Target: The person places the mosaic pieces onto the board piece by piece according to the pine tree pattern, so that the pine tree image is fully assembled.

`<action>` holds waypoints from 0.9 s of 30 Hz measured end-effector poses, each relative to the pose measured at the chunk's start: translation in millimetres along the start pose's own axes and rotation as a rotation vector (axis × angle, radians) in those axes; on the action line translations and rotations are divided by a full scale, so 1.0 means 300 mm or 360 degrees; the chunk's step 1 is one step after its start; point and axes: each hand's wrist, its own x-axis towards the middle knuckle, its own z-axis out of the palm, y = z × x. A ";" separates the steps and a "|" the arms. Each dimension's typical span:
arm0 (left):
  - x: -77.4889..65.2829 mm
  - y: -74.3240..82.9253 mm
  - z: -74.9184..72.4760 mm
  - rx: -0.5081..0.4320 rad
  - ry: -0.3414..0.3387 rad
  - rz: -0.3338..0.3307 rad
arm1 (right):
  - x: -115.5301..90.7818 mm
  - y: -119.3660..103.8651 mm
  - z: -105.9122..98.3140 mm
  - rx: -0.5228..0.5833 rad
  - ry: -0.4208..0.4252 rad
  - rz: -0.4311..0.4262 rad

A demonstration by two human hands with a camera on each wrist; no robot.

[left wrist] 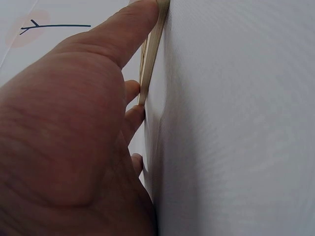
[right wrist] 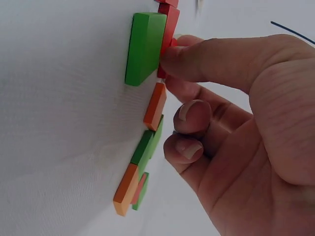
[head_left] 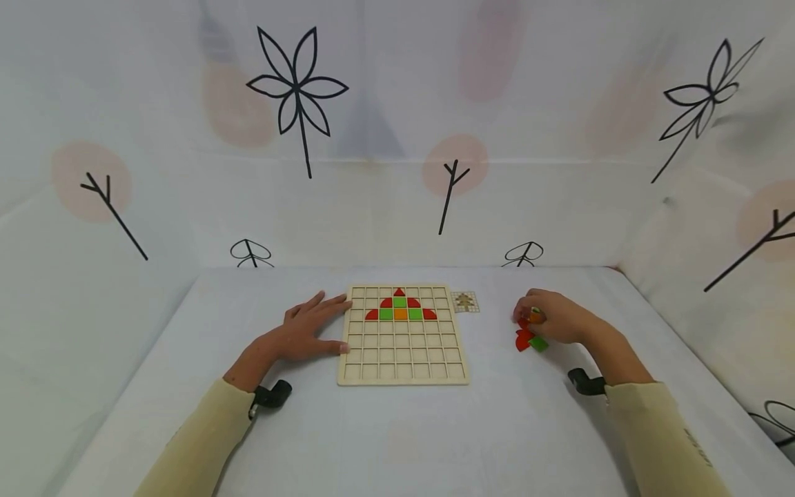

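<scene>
A wooden grid board (head_left: 404, 355) lies on the table, with red, green and orange pieces set in its upper squares in a stepped triangle. My left hand (head_left: 306, 330) rests at the board's left edge, fingers spread, thumb and fingertips touching the rim. Over a small pile of loose pieces, my right hand (head_left: 553, 316) has its thumb and forefinger on a red piece (right wrist: 169, 29), pinching it; the other fingers are curled. Beside it are a green square piece (right wrist: 142, 49) and an orange piece (right wrist: 155, 105). The hand hides part of the pile in the head view.
A small pattern card (head_left: 465, 301) with a tree picture lies against the board's right edge. More green and orange pieces (right wrist: 126, 187) lie on the table under the right hand. A white printed cloth (head_left: 385, 214) stands behind and at both sides.
</scene>
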 end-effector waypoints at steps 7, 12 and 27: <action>0.002 -0.007 0.001 0.0007 0.0000 -0.0002 | 0.007 -0.006 0.011 0.0053 -0.0012 0.0045; 0.006 -0.012 0.007 0.0007 -0.0002 0.0001 | 0.008 -0.001 0.013 0.0078 -0.0018 0.0054; 0.004 -0.003 0.002 0.0003 -0.0010 -0.0020 | 0.012 -0.008 0.014 0.0108 -0.0027 0.0151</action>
